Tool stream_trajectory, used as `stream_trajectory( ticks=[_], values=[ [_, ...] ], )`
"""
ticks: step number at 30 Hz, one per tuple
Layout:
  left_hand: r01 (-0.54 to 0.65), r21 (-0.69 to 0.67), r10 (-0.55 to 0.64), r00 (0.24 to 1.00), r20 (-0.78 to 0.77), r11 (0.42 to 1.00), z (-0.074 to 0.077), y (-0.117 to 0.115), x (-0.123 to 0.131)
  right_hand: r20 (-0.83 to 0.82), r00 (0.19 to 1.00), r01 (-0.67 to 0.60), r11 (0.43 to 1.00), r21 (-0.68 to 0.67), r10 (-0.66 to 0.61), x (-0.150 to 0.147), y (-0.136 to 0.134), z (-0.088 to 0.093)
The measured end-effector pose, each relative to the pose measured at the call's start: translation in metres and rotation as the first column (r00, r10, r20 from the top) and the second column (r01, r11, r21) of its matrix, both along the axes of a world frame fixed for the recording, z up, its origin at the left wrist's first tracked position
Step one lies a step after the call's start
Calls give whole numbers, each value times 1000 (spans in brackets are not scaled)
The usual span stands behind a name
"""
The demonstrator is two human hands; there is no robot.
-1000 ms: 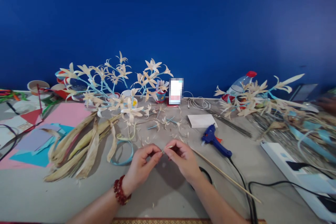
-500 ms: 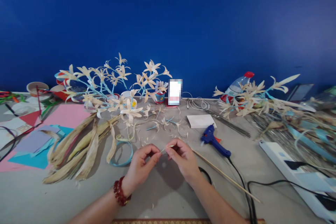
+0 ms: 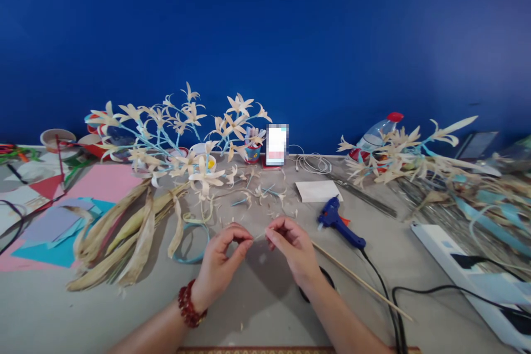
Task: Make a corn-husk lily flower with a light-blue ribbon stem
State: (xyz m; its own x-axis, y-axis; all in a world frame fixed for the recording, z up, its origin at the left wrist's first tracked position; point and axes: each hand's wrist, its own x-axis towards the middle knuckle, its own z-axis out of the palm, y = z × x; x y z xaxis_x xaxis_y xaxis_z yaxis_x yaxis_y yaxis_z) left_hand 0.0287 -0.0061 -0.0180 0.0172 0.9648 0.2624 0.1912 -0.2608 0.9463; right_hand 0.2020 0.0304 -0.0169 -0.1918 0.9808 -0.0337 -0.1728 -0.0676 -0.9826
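Both hands meet over the middle of the table, pinching a thin pale strip [image 3: 259, 237] that spans the small gap between them. My left hand [image 3: 222, 257], with a dark red bead bracelet at the wrist, grips one end between thumb and forefinger. The fingertips of my right hand [image 3: 292, 249] are closed on the other end. What the strip is made of is too small to tell. Just beyond the hands lie small pale flower pieces [image 3: 265, 192]. A wooden stick [image 3: 360, 279] and black-handled scissors [image 3: 305, 294], partly hidden, lie by my right forearm.
A blue glue gun [image 3: 341, 224] lies at right, near a white power strip [image 3: 460, 276] with black cords. Dried husks [image 3: 139, 232] and coloured paper [image 3: 50, 254] are at left. Husk flowers on branches [image 3: 166, 138] stand behind; more flowers [image 3: 398, 149] lie back right. A phone [image 3: 276, 145] stands at the back.
My hands have drawn slightly apart, so the gap with the strip between them is wider. More of the scissors shows beside my right forearm.
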Motion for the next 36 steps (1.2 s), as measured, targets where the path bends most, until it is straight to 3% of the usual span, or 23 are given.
stream_trajectory(
  ticks=[4, 8, 11, 18, 21, 24, 29, 33, 36],
  values=[
    [-19, -1, 19, 1000, -14, 1000, -3, -1, 0, -8, 1000, 8, 1000, -1, -8, 0, 0, -1],
    [50, 130, -40, 996, -78, 990, -2, -2, 0, 4, 1000, -2, 1000, -9, 2, -2, 0, -2],
    [93, 146, -66, 981, -183, 985, 0, -3, 1, 18, 1000, 9, 1000, -3, -9, -4, 0, -4],
    [30, 159, 14, 963, -268, 987, -4, -4, 0, 26, 1000, -10, 1000, -18, 10, -11, -9, -4],
    [30, 128, -10, 988, -154, 991, -3, -3, -1, 21, 997, -76, 997, 10, 76, -14, -14, -3],
    [64, 27, -67, 993, 101, 998, -3, -1, -2, 111, 989, -107, 987, 119, 94, -16, -17, -3],
    [196, -223, -64, 870, 489, 955, -4, 3, 0, 363, 932, -175, 901, 398, 21, -15, -18, 5],
    [249, -322, -5, 799, 602, 913, -3, 2, 0, 474, 879, -224, 837, 500, -48, -13, -21, 10],
    [239, -337, 15, 796, 605, 911, -2, 1, 1, 479, 876, -220, 832, 509, -62, -12, -22, 9]
  ],
)
